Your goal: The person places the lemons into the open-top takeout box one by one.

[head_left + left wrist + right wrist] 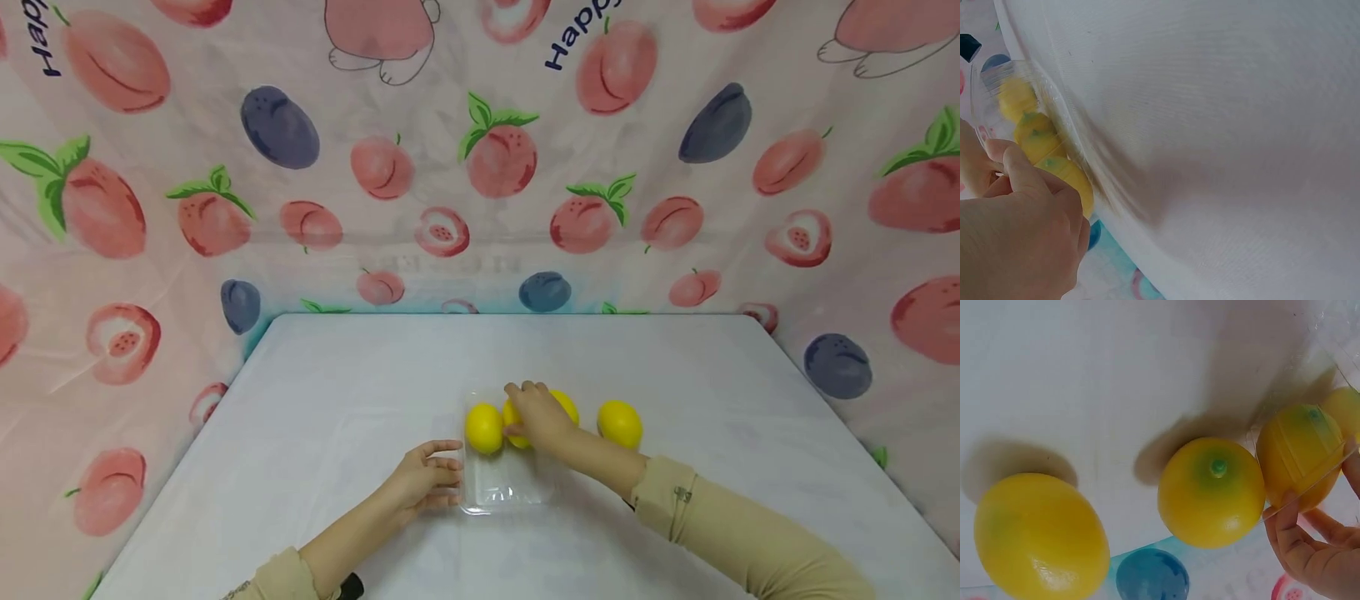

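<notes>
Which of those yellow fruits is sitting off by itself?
The rightmost yellow fruit in the head view: a bare gap separates it from the other three yellow fruits, which bunch together at the clear tray, around the right hand.

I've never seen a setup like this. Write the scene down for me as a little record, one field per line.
Container: clear plastic tray
Fruits: four, yellow, lemon-like
Inside: leftmost fruit, second fruit
Outside: third fruit, close beside the tray; rightmost fruit, farther off
Right hand: holds the second fruit
Left hand: fingers at the tray's left edge
Surface: white table
Backdrop: fruit-printed cloth
</notes>
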The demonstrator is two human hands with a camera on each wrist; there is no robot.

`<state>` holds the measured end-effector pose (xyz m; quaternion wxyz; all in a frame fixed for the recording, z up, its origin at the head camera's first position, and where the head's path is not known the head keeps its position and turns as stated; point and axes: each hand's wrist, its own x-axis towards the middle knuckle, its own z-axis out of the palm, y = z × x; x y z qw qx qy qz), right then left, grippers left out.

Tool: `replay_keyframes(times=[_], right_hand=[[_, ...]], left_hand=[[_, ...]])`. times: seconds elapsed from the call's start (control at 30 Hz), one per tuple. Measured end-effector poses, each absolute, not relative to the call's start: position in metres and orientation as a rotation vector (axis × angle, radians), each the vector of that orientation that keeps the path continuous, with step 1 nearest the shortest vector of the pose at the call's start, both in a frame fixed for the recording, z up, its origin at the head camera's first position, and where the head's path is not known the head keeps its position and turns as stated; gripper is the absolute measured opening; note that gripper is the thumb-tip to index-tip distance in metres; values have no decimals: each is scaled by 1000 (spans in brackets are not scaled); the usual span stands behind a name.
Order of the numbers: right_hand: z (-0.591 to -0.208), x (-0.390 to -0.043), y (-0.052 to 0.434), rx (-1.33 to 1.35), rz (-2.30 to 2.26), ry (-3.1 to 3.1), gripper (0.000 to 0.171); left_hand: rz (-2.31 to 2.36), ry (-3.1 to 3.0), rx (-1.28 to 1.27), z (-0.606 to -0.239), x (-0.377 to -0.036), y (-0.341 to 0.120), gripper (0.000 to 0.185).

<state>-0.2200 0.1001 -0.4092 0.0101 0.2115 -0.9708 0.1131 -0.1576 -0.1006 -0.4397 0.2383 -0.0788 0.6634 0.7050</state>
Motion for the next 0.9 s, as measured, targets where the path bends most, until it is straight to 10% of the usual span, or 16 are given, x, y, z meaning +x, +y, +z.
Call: replay_keyframes(times=[0.9], right_hand=[[-402,-218,108,576,616,-2998,39]], left_hand=[[1937,1823,-199,-437,-158,-101,45]])
